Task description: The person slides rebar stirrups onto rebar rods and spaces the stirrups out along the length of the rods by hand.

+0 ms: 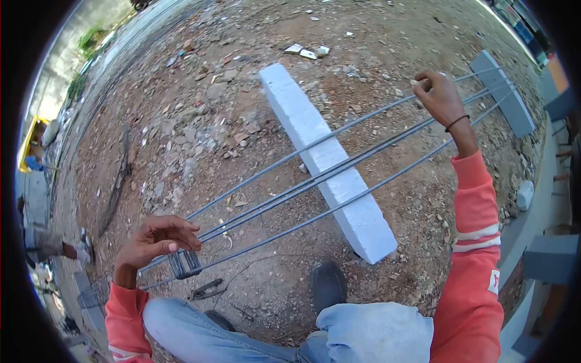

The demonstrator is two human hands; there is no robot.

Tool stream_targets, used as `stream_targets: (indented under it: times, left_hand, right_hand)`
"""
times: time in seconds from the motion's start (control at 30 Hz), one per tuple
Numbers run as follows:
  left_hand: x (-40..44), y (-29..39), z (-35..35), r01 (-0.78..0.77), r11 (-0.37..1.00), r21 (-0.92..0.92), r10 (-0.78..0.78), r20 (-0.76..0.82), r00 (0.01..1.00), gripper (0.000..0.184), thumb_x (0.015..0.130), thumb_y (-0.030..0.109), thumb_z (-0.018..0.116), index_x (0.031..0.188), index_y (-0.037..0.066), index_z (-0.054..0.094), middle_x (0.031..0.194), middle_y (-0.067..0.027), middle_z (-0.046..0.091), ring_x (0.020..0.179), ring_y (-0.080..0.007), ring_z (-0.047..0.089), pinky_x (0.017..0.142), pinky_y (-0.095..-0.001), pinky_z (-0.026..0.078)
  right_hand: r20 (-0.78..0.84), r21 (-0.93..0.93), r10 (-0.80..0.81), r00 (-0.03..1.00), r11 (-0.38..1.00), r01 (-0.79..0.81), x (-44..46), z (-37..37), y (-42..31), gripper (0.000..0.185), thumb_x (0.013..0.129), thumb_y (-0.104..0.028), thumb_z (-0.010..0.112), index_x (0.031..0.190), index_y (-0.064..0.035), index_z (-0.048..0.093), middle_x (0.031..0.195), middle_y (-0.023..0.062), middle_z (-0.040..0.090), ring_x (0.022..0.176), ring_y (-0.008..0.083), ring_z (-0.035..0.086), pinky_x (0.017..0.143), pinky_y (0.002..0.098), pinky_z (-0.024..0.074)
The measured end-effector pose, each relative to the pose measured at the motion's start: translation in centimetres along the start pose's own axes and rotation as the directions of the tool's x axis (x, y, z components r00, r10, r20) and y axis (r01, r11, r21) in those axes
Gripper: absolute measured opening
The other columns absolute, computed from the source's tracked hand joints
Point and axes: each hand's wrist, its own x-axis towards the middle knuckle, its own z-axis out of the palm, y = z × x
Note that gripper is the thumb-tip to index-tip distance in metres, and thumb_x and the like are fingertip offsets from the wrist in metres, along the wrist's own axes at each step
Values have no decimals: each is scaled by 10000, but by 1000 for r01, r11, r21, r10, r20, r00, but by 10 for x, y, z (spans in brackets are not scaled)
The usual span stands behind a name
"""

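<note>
Several long steel bars [269,208] run slantwise across the ground, resting over a pale rectangular block [289,107] and a grey block [519,115] at the far right. My left hand [158,241] is above the near part of the bars, its thumb and fingers apart with nothing visible in them. Just below it, square wire stirrups [185,265] sit around the bars. Over the far part of the bars is my right hand [442,100], fingers curled in a pinch. A tiny pale bit shows at its fingertips, too small to name.
Rubble-strewn earth [200,139] surrounds the bars. Broken white pieces [307,53] lie beyond the pale block. A dark boot [328,285] stands near that block. At the left edge, part of another person's leg [48,243] shows. A white container [525,195] is at right.
</note>
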Motion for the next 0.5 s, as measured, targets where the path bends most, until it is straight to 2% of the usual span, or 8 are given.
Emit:
stream_targets:
  times: [0.03,0.1,0.17,0.23,0.3,0.37,0.4,0.5]
  left_hand:
    - [-36,-13,-4,29,999,-40,-34,-124,992,497,915,233,736,1314,-26,592,1080,-189,715,1055,-276,696,937,-372,542]
    - [-106,-63,-1,-27,953,-300,-8,-114,993,513,925,289,709,1282,-67,614,1125,-210,712,1110,-316,683,977,-399,528]
    - [-157,-119,38,-153,928,-339,24,-357,934,500,958,314,654,1285,-63,620,1117,-219,714,1116,-335,678,995,-418,520]
    - [-194,-221,68,-97,863,-497,-173,-469,866,453,973,251,610,1280,-81,606,1133,-239,702,1143,-389,659,992,-478,524]
    - [-196,-271,106,-60,775,-629,-244,-385,890,493,994,253,583,1368,-66,540,1271,-239,642,1205,-368,625,995,-470,525]
    - [-185,-253,160,42,801,-597,-205,-208,956,527,1021,273,533,1460,-12,463,1392,-214,563,1266,-340,584,968,-448,543]
    - [-197,-243,176,11,791,-612,-206,-249,947,527,1021,273,533,1460,-12,463,1392,-214,563,1266,-340,584,968,-448,543]
    - [-221,-217,202,-8,645,-764,-264,-233,936,597,1015,343,533,1513,39,409,1418,-184,545,1265,-322,585,905,-411,572]
  right_hand:
    - [10,48,-84,996,995,84,5,0,-20,306,862,-231,708,1074,-10,700,773,154,684,713,273,670,691,384,521]
    - [70,158,-235,970,962,221,6,-3,-75,258,896,-165,685,1114,-28,676,752,66,614,657,165,586,635,329,486]
    - [114,220,-362,925,918,331,2,4,-128,255,893,-106,667,1139,-38,663,764,30,559,658,90,509,600,286,438]
    - [216,348,-474,853,854,387,1,20,-174,276,884,-47,650,1159,-25,642,763,27,540,657,89,501,594,288,433]
    - [323,451,-558,765,801,393,-1,36,-221,309,869,-9,648,1177,-24,628,780,42,562,666,118,538,609,306,454]
    - [309,473,-711,631,691,546,-3,50,-262,318,849,0,661,1164,-23,630,815,75,596,665,158,567,627,319,475]
    - [233,498,-820,523,562,660,-3,60,-280,337,834,0,670,1168,-27,627,869,98,624,687,197,587,646,333,487]
    - [293,494,-855,427,518,698,-21,57,-343,361,831,-14,678,1187,-33,620,895,99,620,724,204,598,661,341,492]
